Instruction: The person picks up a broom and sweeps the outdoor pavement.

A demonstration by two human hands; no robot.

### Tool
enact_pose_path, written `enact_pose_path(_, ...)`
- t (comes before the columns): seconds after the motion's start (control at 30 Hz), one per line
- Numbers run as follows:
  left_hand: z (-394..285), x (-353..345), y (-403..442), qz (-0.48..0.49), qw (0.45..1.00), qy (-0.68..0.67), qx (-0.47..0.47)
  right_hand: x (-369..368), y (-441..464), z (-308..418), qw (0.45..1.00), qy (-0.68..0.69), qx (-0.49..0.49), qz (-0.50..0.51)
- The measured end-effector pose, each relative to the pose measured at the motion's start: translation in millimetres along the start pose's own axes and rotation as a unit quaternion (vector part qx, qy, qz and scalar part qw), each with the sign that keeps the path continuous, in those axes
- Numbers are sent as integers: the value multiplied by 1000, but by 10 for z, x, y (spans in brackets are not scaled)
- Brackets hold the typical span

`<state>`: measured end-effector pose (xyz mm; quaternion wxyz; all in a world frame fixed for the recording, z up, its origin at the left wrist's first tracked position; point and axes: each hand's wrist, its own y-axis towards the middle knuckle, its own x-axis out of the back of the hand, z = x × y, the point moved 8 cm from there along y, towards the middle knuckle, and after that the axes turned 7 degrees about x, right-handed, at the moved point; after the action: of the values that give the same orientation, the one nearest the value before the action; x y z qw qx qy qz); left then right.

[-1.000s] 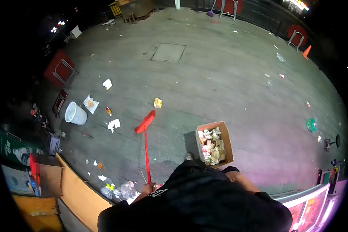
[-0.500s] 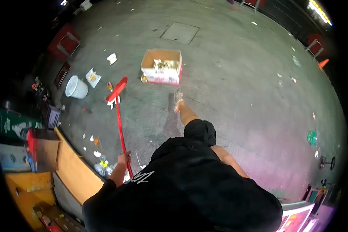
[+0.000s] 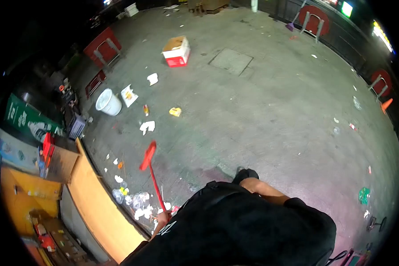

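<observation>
- Step in hand, as far as I can judge: one-handed broom holding. The left hand [image 3: 163, 217] has its grip closed around the lower end of the long red handle, close to the body.
- The thing being held is a red broom with a long thin handle [image 3: 156, 186]. Its head [image 3: 148, 156] points away over the grey concrete floor [image 3: 252, 124]; can't tell if the bristles touch.
- Right hand [image 3: 250, 184] is down by the dark-clothed leg, well apart from the broom. Can't make out its fingers, so no clue if that grip is open or closed.
- Just past the broom head there's some crumpled white paper [image 3: 147, 127], and a crumpled yellow wrapper [image 3: 175, 111] lies farther out.
- Clear plastic bags [image 3: 139, 200] sit in a messy heap with white scraps, between the handle and the flat tan wooden panel [image 3: 97, 199].
- The open white-and-red cardboard box [image 3: 176, 53] is upright and way out of arm's reach. The round white plastic bin [image 3: 108, 103] is upright too, off to the left.
- My read: any move with the broom calls for a firm hold, since its head is far from the hand and could swing wide.
</observation>
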<state>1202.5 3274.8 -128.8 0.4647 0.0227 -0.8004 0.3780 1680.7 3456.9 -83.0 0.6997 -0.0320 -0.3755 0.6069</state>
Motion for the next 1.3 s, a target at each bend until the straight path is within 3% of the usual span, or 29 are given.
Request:
enact_pose_path(0.03,582,-579,531,17,1000,-4,-14,-69,-70,-108,999,-17,41,-16)
enact_pose_path(0.1,127,-479,420,33,998,55,-20,7,-339,-94,989,17,132,-56)
enact_pose_path(0.17,-216,-502,474,65,995,78,-22,-83,-658,-351,977,58,137,-153)
enact_pose_path(0.23,-544,-564,517,96,990,104,-22,-40,-1188,-588,969,152,-71,-182)
enact_pose_path(0.4,-1911,-1033,705,162,977,129,-49,-616,-2681,-1840,915,200,-164,-310)
enact_pose_path(0.47,-2548,-1307,755,202,969,125,-66,-1013,-3433,-2116,845,239,-289,-381)
enact_pose_path(0.57,-3803,-1938,955,324,943,-9,-79,-1500,-4239,-2721,811,309,-294,-401)
enact_pose_path(0.67,-5044,-2553,1214,515,824,-237,-8,-1540,-5081,-2831,739,321,-350,-478)
enact_pose_path(0.73,-6104,-2699,1137,490,851,-182,-52,-1468,-5426,-2921,726,305,-368,-494)
enact_pose_path(0.77,-6440,-2893,1160,521,813,-228,125,-1412,-5523,-2969,719,313,-362,-505)
enact_pose_path(0.8,-7007,-3005,1044,541,812,-199,91,-1335,-5620,-3034,711,320,-354,-517)
enact_pose_path(0.93,-8984,-3331,466,588,751,-301,-2,-713,-5897,-3001,681,331,-332,-563)
enact_pose_path(1.0,-9719,-3440,245,613,724,-316,-29,-394,-5945,-3057,697,328,-301,-562)
enact_pose_path(1.03,-10068,-3468,133,630,696,-341,-55,-303,-5983,-3158,694,328,-307,-562)
enact_pose_path(1.3,-11818,-3847,103,646,667,-353,-114,903,-6306,-4090,722,338,-242,-553)
